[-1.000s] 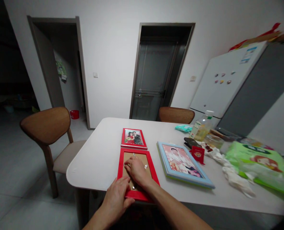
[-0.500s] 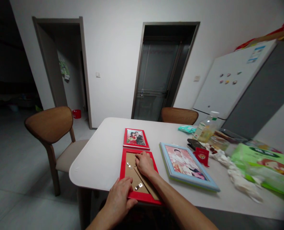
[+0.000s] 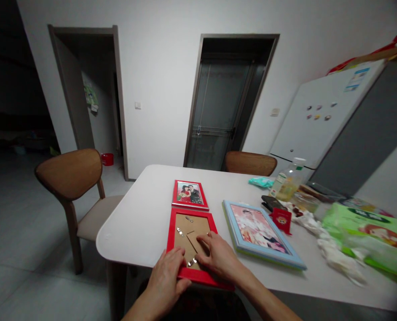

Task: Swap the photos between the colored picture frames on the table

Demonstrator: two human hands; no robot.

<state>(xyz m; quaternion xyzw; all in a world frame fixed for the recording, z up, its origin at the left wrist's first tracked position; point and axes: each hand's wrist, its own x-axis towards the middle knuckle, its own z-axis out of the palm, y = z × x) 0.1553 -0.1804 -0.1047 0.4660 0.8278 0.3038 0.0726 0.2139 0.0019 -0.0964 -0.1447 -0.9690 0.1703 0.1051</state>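
Note:
A red picture frame (image 3: 172, 223) lies face down near the table's front edge, its brown backing board (image 3: 185, 240) upward. Small metal clips sit along the backing, one of them a turn clip (image 3: 192, 262) near the bottom. My left hand (image 3: 167, 272) grips the frame's lower left corner, fingers on the red border and thumb along the near edge. Over the lower right of the backing, my right hand (image 3: 217, 256) has bent fingers apart, fingertips at the board; its palm hides the frame's right side. Beyond lies a second red frame (image 3: 207, 204) with a couple's photo.
A light blue photo frame (image 3: 233, 229) rests on the right. Behind it are a red card (image 3: 281, 220), a black wallet-like item (image 3: 270, 203) and a bottle (image 3: 287, 180). Crumpled white tissue (image 3: 335, 256) and a green tissue pack (image 3: 359, 227) lie farther right. A chair (image 3: 71, 174) stands at left.
My right hand has moved from the upper clip down to the lower right of the backing, its fingers spreading. The upper clip is uncovered. My left hand has stayed at the corner.

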